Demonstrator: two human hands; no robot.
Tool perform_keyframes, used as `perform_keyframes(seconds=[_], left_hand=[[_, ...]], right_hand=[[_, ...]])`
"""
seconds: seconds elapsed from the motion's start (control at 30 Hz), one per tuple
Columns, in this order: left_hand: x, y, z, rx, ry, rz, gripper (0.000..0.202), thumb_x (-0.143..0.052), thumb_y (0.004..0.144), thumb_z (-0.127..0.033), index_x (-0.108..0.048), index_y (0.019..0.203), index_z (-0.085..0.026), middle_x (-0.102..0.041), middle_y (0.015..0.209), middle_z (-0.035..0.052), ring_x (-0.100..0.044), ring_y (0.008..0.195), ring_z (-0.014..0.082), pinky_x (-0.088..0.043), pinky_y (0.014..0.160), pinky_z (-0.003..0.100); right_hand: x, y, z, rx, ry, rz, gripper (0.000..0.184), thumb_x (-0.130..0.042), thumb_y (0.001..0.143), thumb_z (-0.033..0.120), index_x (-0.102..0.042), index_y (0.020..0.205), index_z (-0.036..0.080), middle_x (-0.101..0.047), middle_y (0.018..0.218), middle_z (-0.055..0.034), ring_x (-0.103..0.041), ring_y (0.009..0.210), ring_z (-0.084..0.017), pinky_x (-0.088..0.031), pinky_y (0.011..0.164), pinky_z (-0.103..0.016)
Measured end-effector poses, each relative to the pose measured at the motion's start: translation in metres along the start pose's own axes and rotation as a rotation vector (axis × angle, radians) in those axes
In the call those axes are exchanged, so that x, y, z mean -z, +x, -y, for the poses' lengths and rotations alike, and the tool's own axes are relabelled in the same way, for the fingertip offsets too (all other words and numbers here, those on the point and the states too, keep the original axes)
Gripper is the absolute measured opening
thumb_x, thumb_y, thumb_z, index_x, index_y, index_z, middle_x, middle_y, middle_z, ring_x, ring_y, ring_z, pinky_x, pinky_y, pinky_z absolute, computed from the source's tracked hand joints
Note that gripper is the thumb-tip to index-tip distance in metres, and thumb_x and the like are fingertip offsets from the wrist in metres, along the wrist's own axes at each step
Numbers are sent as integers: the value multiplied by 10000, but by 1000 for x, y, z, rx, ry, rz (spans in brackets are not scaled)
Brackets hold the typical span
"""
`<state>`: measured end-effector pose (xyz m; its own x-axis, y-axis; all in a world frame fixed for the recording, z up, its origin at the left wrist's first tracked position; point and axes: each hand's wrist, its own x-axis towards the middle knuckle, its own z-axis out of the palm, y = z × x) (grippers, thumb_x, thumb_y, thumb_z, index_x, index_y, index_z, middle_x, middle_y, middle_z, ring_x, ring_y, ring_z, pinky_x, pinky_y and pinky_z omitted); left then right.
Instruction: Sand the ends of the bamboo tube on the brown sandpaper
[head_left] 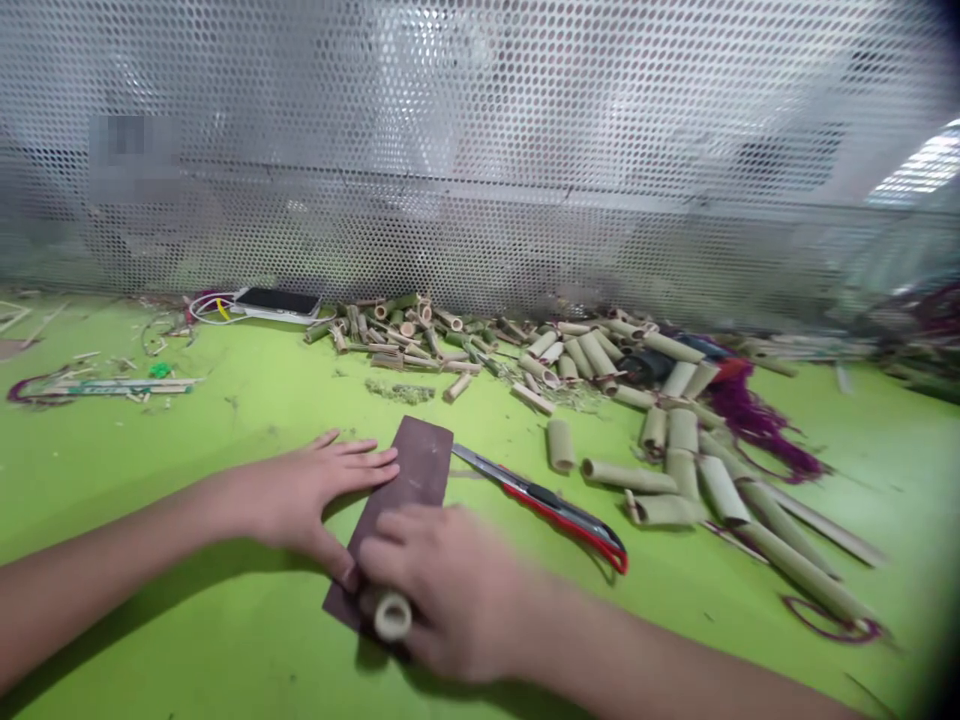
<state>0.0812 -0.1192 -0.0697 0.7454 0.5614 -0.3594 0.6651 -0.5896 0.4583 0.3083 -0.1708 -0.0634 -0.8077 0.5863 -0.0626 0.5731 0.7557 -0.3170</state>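
My left hand (pixel 315 492) lies flat with its fingers spread, the fingertips and thumb on the left edge of a brown sheet of sandpaper (pixel 420 470). My right hand (pixel 450 590) grips a short bamboo tube (pixel 392 615) and presses it on the lower end of the sheet, with the tube's round open end facing me. To the right of the sandpaper lies a utility knife with a red handle (pixel 547 510), its blade pointing toward the sheet and not touching my hands.
Several cut bamboo tubes (pixel 652 478) and a larger heap (pixel 420 330) cover the green table (pixel 225 425). Purple fibres (pixel 757 425) trail among them. A phone (pixel 277 303) lies near a perforated metal screen (pixel 480 150) at the back. Thin strips (pixel 124 387) lie at the left.
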Motion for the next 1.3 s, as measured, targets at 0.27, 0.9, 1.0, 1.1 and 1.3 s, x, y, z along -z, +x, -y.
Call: perform_keyframes(seconds=[0.27, 0.9, 1.0, 1.1, 1.3], left_hand=[[-4, 1, 6, -38, -2, -27, 1084, -750, 766, -692, -206, 1629, -325, -108, 1709, 43, -74, 1577, 389, -58, 1276, 612], [-3, 2, 4, -4, 7, 10, 1148, -741, 746, -730, -120, 1635, -354, -74, 1715, 33, -52, 1582, 382, -54, 1267, 631], [-4, 3, 6, -22, 11, -4, 1111, -736, 758, -723, -164, 1633, -343, -92, 1714, 31, -68, 1585, 366, -34, 1269, 623], [-4, 3, 6, -22, 14, 2, 1100, -734, 761, -721, -188, 1631, -327, -102, 1712, 32, -63, 1586, 357, -17, 1274, 610], [-2, 2, 4, -23, 22, 5, 1138, -734, 746, -744, -151, 1634, -335, -69, 1712, 27, -49, 1586, 363, -17, 1271, 610]], right_hand=[[-3, 1, -2, -64, -14, -28, 188, -637, 882, 292, -660, 1047, 205, -687, 922, -53, -590, 740, -183, -391, 633, -281], [-5, -2, -13, -279, 170, -293, 203, -731, 826, 343, -642, 956, 214, -744, 919, -11, -657, 787, -192, -400, 678, -289], [-5, -4, -6, -225, 231, -248, 113, -689, 854, 294, -658, 926, 212, -742, 878, -3, -655, 755, -170, -410, 676, -273], [-3, -5, -2, -156, 218, -152, 90, -682, 861, 291, -657, 908, 219, -729, 825, 8, -644, 705, -157, -395, 646, -262], [0, -2, -1, -363, 159, -173, 143, -610, 917, 324, -620, 894, 183, -696, 725, -32, -568, 580, -158, -319, 540, -267]])
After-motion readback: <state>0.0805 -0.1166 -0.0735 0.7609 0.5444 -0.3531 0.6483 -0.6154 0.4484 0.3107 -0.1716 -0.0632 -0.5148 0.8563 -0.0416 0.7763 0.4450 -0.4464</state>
